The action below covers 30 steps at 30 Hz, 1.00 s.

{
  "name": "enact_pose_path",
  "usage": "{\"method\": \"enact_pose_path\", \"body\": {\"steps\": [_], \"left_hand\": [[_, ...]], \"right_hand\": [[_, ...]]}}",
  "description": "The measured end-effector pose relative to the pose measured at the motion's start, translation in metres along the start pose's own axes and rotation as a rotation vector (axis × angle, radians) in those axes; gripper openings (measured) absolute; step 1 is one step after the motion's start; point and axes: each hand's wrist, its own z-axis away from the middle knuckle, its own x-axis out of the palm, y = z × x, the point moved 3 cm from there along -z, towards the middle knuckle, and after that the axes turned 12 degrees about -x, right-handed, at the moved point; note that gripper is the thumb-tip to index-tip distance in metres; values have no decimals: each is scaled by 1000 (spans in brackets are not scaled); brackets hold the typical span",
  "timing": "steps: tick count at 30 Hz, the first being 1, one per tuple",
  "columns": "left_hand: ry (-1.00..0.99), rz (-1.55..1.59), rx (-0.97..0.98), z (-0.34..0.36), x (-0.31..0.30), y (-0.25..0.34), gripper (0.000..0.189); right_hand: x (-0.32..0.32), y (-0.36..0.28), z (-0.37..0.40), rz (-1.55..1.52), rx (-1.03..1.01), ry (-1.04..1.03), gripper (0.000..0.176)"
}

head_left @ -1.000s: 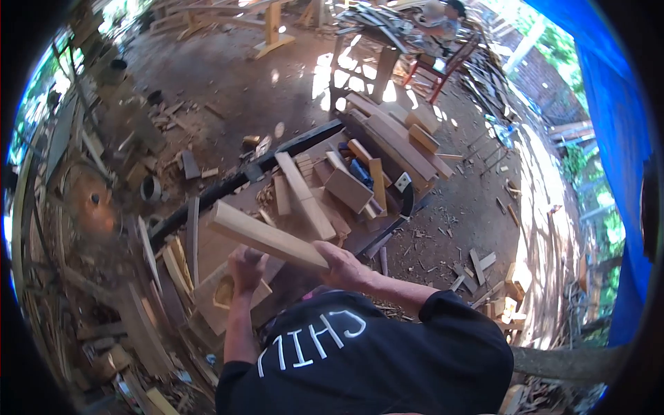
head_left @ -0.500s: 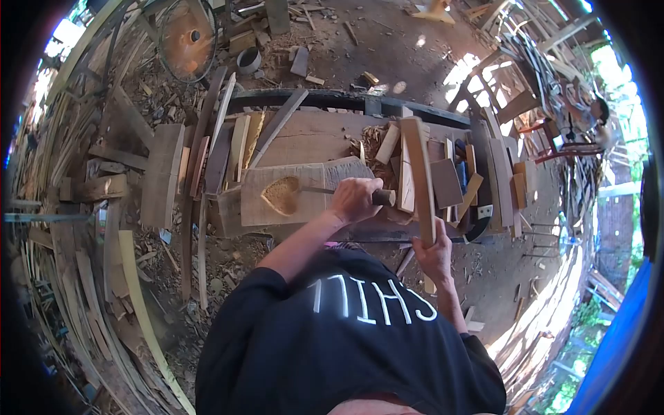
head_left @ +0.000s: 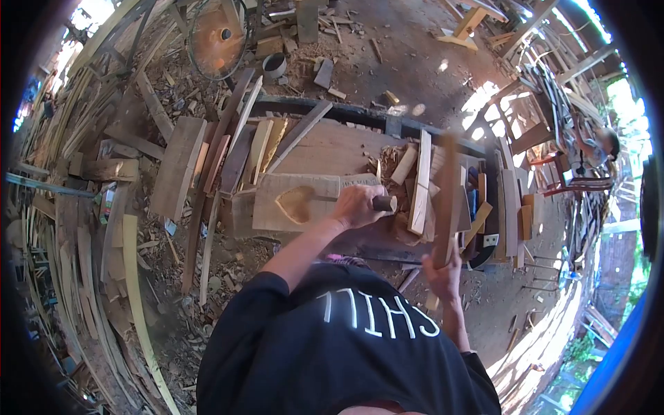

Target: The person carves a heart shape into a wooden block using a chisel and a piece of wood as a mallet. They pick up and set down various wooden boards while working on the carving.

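Note:
My left hand (head_left: 356, 207) is wrapped round a chisel (head_left: 385, 204); its round wooden handle end sticks out toward the right. The thin blade points left, toward a heart-shaped hollow (head_left: 296, 205) carved in a pale wooden board (head_left: 268, 185). A small part of the blade shows beside my fingers. In my right hand (head_left: 443, 271) is the lower end of a long flat wooden bar (head_left: 447, 197), held upright in view and slightly blurred. A gap separates the bar from the chisel handle.
The board lies on a low wooden bench (head_left: 332, 142). Several wood blocks and offcuts (head_left: 420, 187) crowd its right end, and planks (head_left: 178, 166) lean at the left. A fan (head_left: 218, 38) and a metal can (head_left: 274, 66) stand beyond. Someone sits at the far right (head_left: 588, 149).
The wooden bar in my right hand has swung to the right, away from the chisel handle. My left hand keeps its grip on the chisel. The whole view has shifted a little.

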Motion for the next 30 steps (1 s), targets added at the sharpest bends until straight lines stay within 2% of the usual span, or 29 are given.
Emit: {"method": "enact_pose_path", "body": {"steps": [1,4,5,6,8,10,11,14,15,16,18,19,20,23,25,27,30], "left_hand": [[-23,1,-24,1,0,2,22],[-12,7,-29,-3,1,1,21],[15,8,-24,-2,1,-1,20],[11,10,-23,0,2,-3,20],[-25,-4,-10,0,2,-7,24],[-6,-3,-44,3,2,-3,24],[-4,-2,-52,3,2,-3,24],[4,-9,-59,2,5,-9,24],[-4,-57,-57,2,6,-12,24],[-14,-106,-54,3,6,-15,24],[-32,-109,-35,6,3,-17,19],[-60,-111,-21,9,3,-16,14],[-63,-110,-24,13,5,-16,14],[-7,-120,-1,11,11,-16,15],[92,-28,126,8,11,-8,22],[85,-33,115,0,13,-3,18],[92,7,104,-7,9,0,18]], "right_hand": [[-2,1,1,-20,-48,93,31],[11,6,-1,68,-61,56,35],[21,18,0,102,-24,-73,39],[24,22,-4,240,-85,-240,40],[15,21,-1,164,21,-193,38],[4,4,-4,56,43,-23,36],[4,12,-2,-1,-10,73,33],[21,23,2,-7,-97,111,37],[29,28,2,45,11,-75,40],[26,32,5,44,12,-72,40],[20,39,4,211,5,-274,46],[15,35,4,118,9,-167,45],[13,34,5,118,13,-169,45],[4,31,1,-24,63,65,44],[-2,22,-5,34,43,37,42],[-5,16,-11,118,-44,37,37],[-20,10,-13,59,-41,84,38]]}}
